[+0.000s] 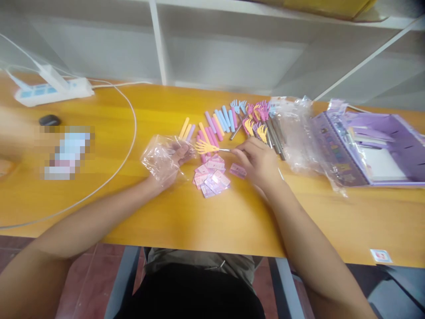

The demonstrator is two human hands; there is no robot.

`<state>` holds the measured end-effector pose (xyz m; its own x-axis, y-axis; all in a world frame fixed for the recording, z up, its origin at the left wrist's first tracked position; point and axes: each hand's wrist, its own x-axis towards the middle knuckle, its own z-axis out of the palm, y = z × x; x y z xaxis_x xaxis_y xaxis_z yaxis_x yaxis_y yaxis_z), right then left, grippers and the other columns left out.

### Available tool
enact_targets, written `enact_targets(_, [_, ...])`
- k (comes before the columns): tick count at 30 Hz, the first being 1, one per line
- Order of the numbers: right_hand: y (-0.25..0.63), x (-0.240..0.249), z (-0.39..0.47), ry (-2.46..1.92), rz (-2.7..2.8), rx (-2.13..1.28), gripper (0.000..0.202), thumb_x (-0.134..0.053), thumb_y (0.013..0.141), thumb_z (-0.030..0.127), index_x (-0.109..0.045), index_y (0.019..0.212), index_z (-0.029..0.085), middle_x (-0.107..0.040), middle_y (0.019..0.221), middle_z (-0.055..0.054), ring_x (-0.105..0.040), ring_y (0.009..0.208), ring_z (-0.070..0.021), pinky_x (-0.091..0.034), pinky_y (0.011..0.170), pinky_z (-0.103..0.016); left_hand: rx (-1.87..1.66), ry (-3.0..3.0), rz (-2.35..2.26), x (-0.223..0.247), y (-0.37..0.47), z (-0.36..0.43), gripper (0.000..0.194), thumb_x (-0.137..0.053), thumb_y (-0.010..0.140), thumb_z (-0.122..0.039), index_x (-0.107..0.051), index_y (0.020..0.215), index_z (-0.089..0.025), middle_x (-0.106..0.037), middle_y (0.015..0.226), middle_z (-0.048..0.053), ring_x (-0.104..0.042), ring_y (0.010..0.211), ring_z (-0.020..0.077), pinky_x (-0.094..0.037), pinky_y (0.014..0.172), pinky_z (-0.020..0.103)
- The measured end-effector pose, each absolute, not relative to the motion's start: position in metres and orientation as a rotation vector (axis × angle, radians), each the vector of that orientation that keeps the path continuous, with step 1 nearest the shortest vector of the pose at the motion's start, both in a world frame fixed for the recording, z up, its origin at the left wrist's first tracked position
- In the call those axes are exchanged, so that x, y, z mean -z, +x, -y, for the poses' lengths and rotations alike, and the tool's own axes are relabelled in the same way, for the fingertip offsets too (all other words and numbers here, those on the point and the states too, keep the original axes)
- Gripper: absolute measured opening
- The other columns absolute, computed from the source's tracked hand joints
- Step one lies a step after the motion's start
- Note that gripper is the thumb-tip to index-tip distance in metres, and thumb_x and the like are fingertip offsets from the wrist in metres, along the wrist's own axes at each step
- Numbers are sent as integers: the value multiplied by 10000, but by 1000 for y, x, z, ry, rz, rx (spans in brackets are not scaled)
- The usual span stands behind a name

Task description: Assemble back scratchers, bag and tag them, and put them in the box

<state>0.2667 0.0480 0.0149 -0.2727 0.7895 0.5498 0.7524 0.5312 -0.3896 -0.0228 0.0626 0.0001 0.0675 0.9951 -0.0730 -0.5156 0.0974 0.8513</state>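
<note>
Closed around the handle of a yellow hand-shaped back scratcher (206, 147), my right hand (257, 159) holds it level, its claw pointing left. My left hand (172, 164) grips a clear plastic bag (156, 153), and the claw is close to the bag's right side. Below the claw lies a pile of pink and lilac cards (212, 175), with one pink card (238, 170) apart beside my right hand. Behind them are several coloured tubes (221, 122) in pink, blue, purple and yellow. More back scratchers (260, 110) with metal handles lie beyond my right hand.
Clear plastic packaging (295, 133) lies right of the scratchers, against an open purple box (365, 173). At left are a white power strip (56, 91), a black mouse-like object (49, 120), a blurred-out item (69, 155) and a looping white cable (133, 133). Shelving rises behind.
</note>
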Motion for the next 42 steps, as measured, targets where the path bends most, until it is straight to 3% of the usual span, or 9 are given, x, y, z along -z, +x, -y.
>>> enact_targets(5, [268,-13,-49,-1190,2045,-141,263,-653,1107,414,-743,937,235,-695,870,-45,-635,761,-202,-471,724,-362,-1310,749,-810,-3,-24,-59,408,-1092,651,-417,-816,844,-187,-781,914,16,-765,907,158,-663,950,341])
enact_targets(12, [267,-13,-48,-1203,2035,-192,281,-648,1112,441,-742,938,242,-691,865,-45,-640,780,-206,-485,729,-363,-1289,726,-805,-4,-23,-56,386,-1101,626,-380,-828,820,-187,-799,896,18,-774,906,171,-675,918,339])
enact_targets(21, [262,-17,-46,-1180,2039,-271,263,-659,1099,423,-727,920,243,-700,878,-47,-665,803,-211,-516,748,-369,-1332,664,-866,2,-24,-59,332,-1074,686,-302,-787,793,-173,-795,899,14,-792,954,188,-681,1003,384])
enact_targets(26, [262,-19,-45,-1178,2053,-279,243,-672,1091,395,-729,916,237,-692,873,-44,-667,802,-208,-507,743,-363,-1342,671,-839,-1,-24,-59,360,-1081,675,-331,-775,789,-180,-802,912,5,-789,938,169,-688,978,353])
enact_targets(34, [260,-19,-44,-1188,2041,-306,244,-680,1084,392,-735,902,239,-694,866,-42,-660,793,-205,-510,742,-362,-1311,702,-864,-7,-24,-56,386,-1066,708,-385,-758,861,-209,-801,950,3,-800,1035,219,-678,1019,419])
enact_targets(42, [258,-21,-43,-1181,2037,-333,233,-692,1084,390,-754,916,240,-716,886,-46,-677,818,-212,-525,758,-364,-1308,849,-769,2,-24,-54,311,-1038,769,-421,-840,920,-235,-812,950,6,-787,958,165,-685,914,311])
